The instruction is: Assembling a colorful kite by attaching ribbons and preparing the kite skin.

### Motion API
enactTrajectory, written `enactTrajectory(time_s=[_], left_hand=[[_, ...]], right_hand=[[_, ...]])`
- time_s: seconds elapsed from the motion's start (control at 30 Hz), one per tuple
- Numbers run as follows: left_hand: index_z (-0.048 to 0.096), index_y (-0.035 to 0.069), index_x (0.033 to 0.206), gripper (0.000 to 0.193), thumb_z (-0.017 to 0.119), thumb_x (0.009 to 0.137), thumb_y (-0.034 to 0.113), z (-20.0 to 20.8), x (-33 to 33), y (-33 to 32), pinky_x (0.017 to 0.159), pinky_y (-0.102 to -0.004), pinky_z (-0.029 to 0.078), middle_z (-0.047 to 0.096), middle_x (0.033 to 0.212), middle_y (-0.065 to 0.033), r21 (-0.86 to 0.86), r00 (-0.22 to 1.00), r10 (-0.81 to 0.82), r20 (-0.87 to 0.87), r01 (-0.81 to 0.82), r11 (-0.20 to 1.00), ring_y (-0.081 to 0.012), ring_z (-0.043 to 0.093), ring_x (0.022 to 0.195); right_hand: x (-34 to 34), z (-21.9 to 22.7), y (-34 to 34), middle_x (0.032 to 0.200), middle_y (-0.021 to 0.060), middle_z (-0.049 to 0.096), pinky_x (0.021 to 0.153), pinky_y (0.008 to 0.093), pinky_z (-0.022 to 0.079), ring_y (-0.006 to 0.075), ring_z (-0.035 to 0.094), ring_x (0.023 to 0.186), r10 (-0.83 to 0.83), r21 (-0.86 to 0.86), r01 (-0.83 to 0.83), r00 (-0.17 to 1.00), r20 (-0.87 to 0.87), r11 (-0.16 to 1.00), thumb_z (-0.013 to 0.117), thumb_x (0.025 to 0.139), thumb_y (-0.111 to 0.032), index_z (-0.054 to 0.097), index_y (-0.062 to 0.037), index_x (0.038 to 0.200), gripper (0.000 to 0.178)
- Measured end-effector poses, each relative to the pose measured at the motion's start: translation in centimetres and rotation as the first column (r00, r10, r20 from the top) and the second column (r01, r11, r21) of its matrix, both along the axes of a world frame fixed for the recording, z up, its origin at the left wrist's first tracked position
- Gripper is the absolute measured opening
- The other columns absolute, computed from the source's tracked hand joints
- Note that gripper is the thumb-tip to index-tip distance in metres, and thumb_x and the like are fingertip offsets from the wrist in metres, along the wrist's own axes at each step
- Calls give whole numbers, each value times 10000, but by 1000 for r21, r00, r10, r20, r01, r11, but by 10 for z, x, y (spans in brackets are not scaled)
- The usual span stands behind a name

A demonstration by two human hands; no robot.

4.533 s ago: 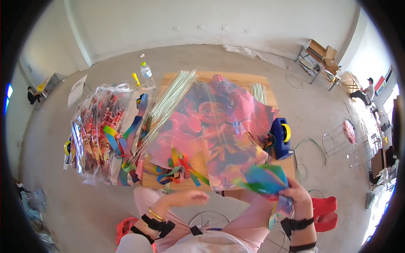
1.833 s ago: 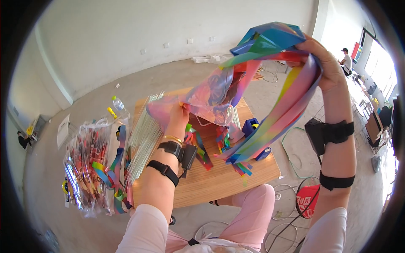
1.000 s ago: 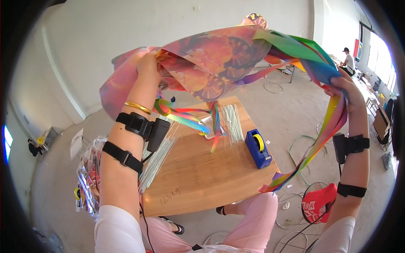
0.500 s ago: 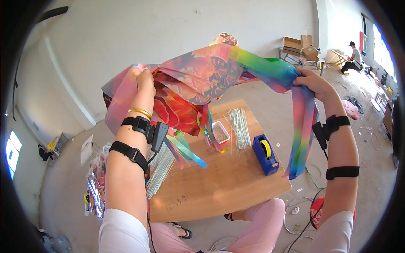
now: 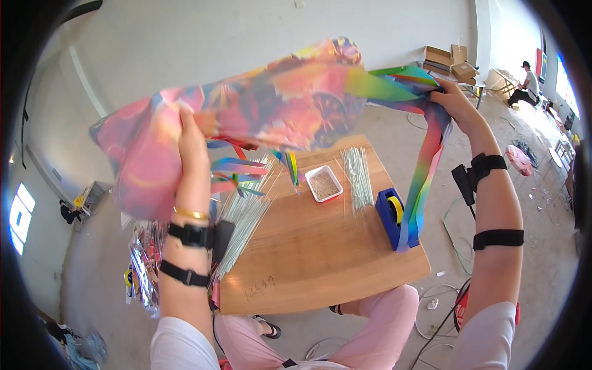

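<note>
Pinching bunched rainbow ribbons in the right hand and, apparently, given the blur, clutching a bright printed sheet in the left hand. Holding both higher than the wooden table, with pale sticks and a white tray below.

Left hand, printed sheet blurred

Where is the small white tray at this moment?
In the head view, the white tray is on the far half of the table, between the short hanging ribbons and the right bundle of pale sticks.
</note>
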State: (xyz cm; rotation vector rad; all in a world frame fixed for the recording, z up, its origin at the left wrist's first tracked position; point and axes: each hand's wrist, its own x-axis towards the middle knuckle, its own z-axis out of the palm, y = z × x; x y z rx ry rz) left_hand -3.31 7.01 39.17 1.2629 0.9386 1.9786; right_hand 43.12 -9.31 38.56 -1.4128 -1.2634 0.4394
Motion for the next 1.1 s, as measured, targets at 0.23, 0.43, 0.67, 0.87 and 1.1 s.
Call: enactTrajectory(time_s=[0.23, 0.43, 0.67, 0.87, 1.1], left_hand=[[547, -18, 1175, 441, 503, 968, 368, -233, -52, -65, 807, -293, 461, 629, 1037, -78, -77, 808, 474, -349, -529, 845, -175, 571, 892], [555, 45, 1087, 352, 451, 983, 365, -435, -45, -118, 696, -259, 454, 593, 858, -22, -668, 989, 147, -30, -129, 733, -129, 544, 761], [573, 34, 976, 397, 393, 960, 388, -529, 0, -162, 723, -309, 470, 602, 947, -74, -723, 952, 296, 76, -152, 674, -193, 575, 823], [593, 34, 941, 317, 459, 892, 316, -434, 63, -203, 725, -320, 456, 606, 881, -55, -919, 902, 338, 269, 135, 370, -200, 577, 799], [559, 81, 857, 182, 532, 866, 261, -508, 57, -158, 658, -323, 438, 558, 802, -24, -778, 760, 438, 480, 137, 614, -162, 529, 718]], right_hand=[[-18, -48, 10, 784, 102, 648, 573, 313, 522, 170, 636, 614, 244, -360, -229, 970, -4, 904, 527, 777, -21, 610, 4, 1011, 250], [-22, -142, 33, 777, 76, 647, 661, 300, 491, 165, 607, 715, 247, -432, -91, 914, 321, 897, 573, 708, -30, 650, -2, 956, 261], [-59, -202, 33, 876, 163, 672, 774, 396, 512, 340, 639, 853, 149, -376, 56, 857, 493, 925, 632, 681, -115, 682, -73, 908, 236], [-45, -187, 40, 883, 167, 667, 777, 420, 505, 357, 630, 875, 38, -309, 178, 812, 583, 934, 631, 688, -108, 676, -79, 921, 238], [-78, -148, 80, 929, 185, 646, 791, 427, 493, 375, 606, 905, 111, -197, 37, 717, 688, 980, 623, 683, -97, 655, -67, 935, 256]])
